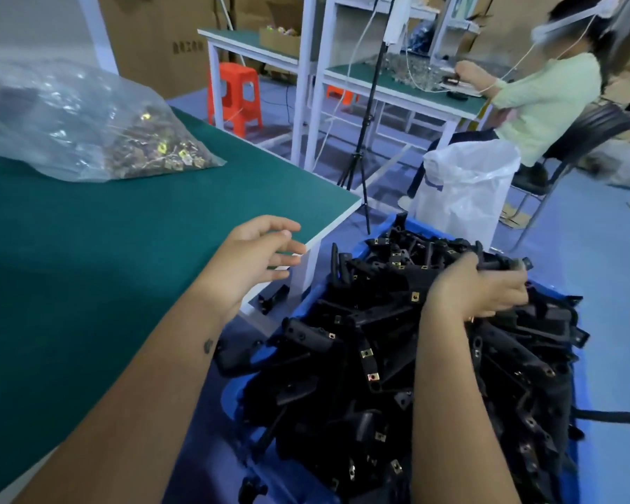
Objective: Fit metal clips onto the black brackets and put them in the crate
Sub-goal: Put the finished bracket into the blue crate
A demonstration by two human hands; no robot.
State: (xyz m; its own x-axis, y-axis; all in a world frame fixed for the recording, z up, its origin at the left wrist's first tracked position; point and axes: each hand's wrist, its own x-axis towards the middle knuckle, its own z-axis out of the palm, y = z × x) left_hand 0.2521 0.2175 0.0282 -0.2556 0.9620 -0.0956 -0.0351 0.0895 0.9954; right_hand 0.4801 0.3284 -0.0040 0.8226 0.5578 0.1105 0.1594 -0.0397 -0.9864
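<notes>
Landmark: the blue crate [308,303] is taken as reference.
Brackets: too many to be counted; black brackets [346,358] are heaped above the crate's rim, long axes pointing every way.
Stray bracket: one [274,299] is seen on the floor just left of the crate.
Clips: uncounted, kept in one clear bag [88,121] on the green table [124,249], well left of the crate.
Left hand [259,256]: held empty over the table corner, fingers spread and relaxed.
Right hand [477,291]: curled round a bracket [502,265] atop the heap, its long axis pointing right.

Green table [124,231] – clear bag of clips [88,118]; floor [611,249] – blue crate [306,311].
</notes>
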